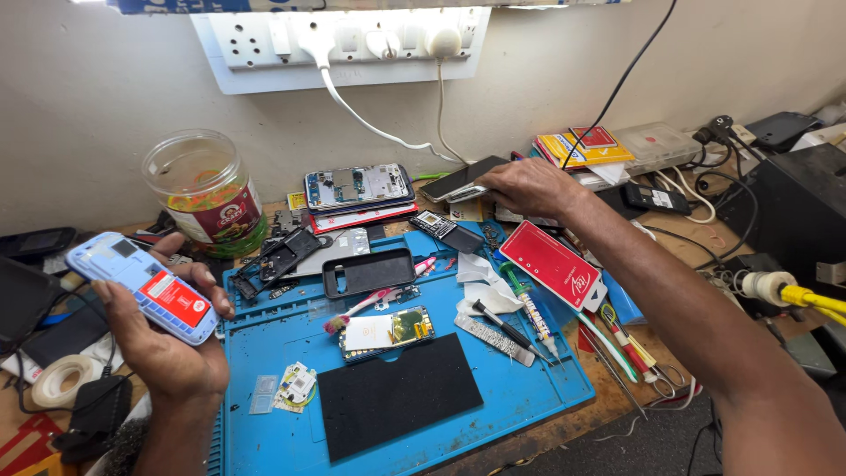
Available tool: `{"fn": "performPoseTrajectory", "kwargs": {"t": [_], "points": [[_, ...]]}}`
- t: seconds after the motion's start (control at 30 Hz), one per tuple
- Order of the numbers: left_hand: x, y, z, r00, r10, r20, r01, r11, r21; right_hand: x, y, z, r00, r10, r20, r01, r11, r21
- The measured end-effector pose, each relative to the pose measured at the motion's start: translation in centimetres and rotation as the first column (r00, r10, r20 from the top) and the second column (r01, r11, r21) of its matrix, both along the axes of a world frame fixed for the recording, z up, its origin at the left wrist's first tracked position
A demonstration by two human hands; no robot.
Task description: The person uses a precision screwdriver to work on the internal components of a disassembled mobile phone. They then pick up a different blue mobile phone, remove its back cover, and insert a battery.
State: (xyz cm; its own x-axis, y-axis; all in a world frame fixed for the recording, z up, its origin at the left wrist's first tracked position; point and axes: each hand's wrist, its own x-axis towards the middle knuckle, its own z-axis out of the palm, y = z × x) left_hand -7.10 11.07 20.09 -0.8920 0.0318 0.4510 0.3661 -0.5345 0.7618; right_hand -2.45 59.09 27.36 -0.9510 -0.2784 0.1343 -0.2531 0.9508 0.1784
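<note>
A red card packet (553,263) lies right of the blue mat (529,379); a red-labelled jar (204,192) stands far left. A pale blue phone (141,286), red-stickered, is gripped in the left hand (167,348). A dark phone (458,182) is pinched by the right hand (527,187) at the far desk.

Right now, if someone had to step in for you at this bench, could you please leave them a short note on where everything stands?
Left hand: holds the light-blue phone body with a red battery, back open, facing up.
Right hand: reaching across the bench, fingers on a dark flat phone near the wall.
On the blue silicone work mat: a black plastic phone frame, a small circuit board with a screen, a black rectangular pad.
Done: phone opened, parts spread out.
Left: board and frame lie unfitted.
</note>
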Motion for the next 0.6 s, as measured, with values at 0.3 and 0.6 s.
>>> {"fn": "performPoseTrajectory", "kwargs": {"t": [0.3,0.6], "points": [[-0.1,0.0,-0.5,1.000,-0.020,0.000,0.020,1.000,-0.003,0.4,-0.5,0.2,1.000,0.003,0.028,-0.004,0.999,0.036],[-0.2,0.1,-0.6,0.998,-0.064,0.020,0.064,0.998,0.018,3.5,-3.3,-2.0,0.987,0.088,-0.132,-0.094,0.995,-0.038]]}}
